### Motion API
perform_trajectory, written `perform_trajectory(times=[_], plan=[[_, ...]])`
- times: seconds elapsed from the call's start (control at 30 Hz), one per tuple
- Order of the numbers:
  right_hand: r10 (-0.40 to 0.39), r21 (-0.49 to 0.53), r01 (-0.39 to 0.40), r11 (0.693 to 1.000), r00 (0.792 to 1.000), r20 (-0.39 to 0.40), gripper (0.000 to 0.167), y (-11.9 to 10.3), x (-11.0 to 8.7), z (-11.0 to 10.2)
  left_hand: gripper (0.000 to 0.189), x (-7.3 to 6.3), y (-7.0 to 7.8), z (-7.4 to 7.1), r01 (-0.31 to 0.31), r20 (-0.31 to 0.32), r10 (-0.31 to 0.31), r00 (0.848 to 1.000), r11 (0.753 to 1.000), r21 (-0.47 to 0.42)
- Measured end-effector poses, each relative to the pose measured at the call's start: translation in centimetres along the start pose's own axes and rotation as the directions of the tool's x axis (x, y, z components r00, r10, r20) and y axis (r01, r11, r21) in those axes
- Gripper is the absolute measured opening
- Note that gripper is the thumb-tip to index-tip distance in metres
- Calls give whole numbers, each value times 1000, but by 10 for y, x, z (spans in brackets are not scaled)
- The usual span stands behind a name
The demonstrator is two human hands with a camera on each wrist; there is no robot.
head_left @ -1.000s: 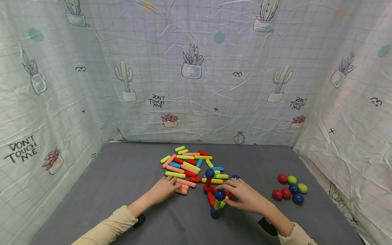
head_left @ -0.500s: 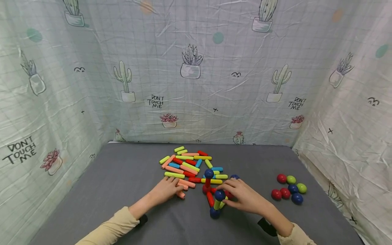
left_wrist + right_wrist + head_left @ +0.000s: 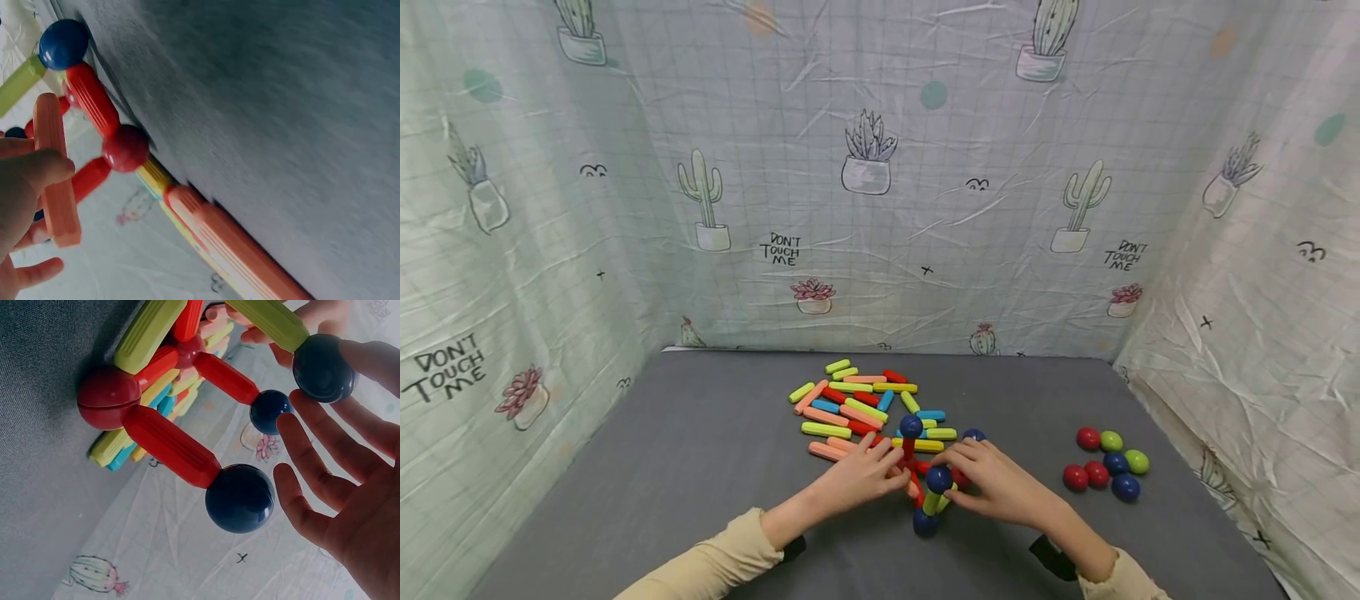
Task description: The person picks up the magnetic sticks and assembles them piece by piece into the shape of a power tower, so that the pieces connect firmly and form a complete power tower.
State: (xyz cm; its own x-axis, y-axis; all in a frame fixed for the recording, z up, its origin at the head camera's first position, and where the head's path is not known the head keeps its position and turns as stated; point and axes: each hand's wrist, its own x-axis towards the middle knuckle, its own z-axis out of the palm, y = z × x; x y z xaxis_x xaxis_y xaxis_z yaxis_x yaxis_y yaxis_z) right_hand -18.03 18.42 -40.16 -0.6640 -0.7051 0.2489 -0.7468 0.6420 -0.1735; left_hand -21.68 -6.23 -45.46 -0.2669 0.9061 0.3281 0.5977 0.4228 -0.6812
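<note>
My left hand [image 3: 859,479] pinches a salmon-coloured ribbed rod [image 3: 50,125], held beside the ball-and-rod frame. The frame stands on the grey table. Its base has red rods [image 3: 172,447], green rods, red balls [image 3: 109,397] and a blue ball [image 3: 926,522] at the near corner. Upright rods rise from it, topped by blue balls [image 3: 240,498]. With thumb and fingertips, my right hand [image 3: 1000,486] holds the near top blue ball [image 3: 322,369], which sits on a green rod [image 3: 272,322]. The left fingers partly cover the frame's left side in the head view.
Loose rods in salmon, green, red, yellow and blue [image 3: 863,408] lie in a spread behind and left of the frame. Several loose red, green and blue balls [image 3: 1097,474] rest on the right of the grey table [image 3: 715,433]. A printed curtain [image 3: 880,233] encloses the back and sides.
My left hand has picked up a salmon rod from the near edge of the spread and moved right with it to the frame. The right hand has stayed at the blue ball.
</note>
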Motion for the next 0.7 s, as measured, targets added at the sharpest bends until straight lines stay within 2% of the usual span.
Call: perform_trajectory(times=[0.17, 0.4, 0.6, 0.7], plan=[[-10, -10, 10, 1000, 1000, -12, 34, 0, 0, 1, 27, 11, 4, -1, -39, -23, 40, 999, 999, 29], [-16, -7, 16, 1000, 1000, -10, 34, 1, 0, 2, 33, 18, 5, 4, -77, -150, 83, 985, 996, 48], [-14, -8, 14, 1000, 1000, -8, 34, 1, 0, 2, 29, 18, 5, 8, -88, -96, 91, 991, 995, 37], [-12, -5, 12, 1000, 1000, -5, 34, 1, 0, 1, 30, 18, 4, 10, -65, -109, 68, 992, 997, 34]])
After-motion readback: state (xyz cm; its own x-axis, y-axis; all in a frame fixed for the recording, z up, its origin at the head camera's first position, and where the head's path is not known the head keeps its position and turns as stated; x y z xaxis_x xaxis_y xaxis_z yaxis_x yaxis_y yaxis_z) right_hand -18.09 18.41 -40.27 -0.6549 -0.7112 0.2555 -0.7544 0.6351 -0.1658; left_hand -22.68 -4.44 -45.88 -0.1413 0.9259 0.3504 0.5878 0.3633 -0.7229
